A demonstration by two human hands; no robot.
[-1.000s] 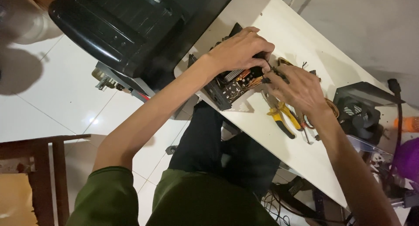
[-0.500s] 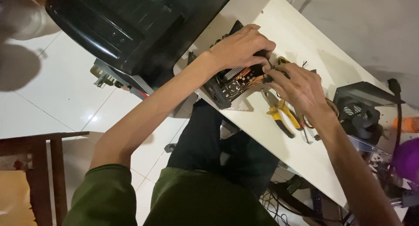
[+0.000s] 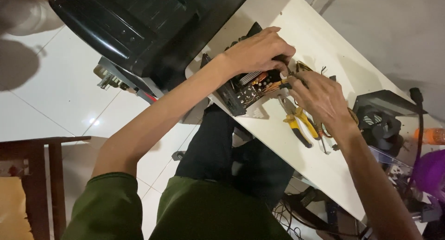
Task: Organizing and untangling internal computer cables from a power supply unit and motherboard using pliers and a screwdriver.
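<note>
An open black power supply box (image 3: 243, 90) with a circuit board and orange-yellow wires lies at the near edge of a white table (image 3: 306, 24). My left hand (image 3: 259, 50) rests over the top of the box, its fingers curled down onto a dark part at the far side. My right hand (image 3: 320, 97) is just to the right of it, fingertips pinched on the bundle of wires (image 3: 280, 83) that comes out of the box. The two hands nearly touch. Yellow-handled pliers (image 3: 297, 122) lie on the table under my right hand.
A black computer case (image 3: 139, 22) stands on the floor left of the table. A black fan cover (image 3: 380, 115), a purple object (image 3: 429, 170) and an orange item (image 3: 429, 135) sit at the right. A wooden chair (image 3: 34, 175) is at lower left; cables (image 3: 296, 212) lie under the table.
My right hand has shifted slightly left toward the box and closed on the wires. My left hand stays on the box.
</note>
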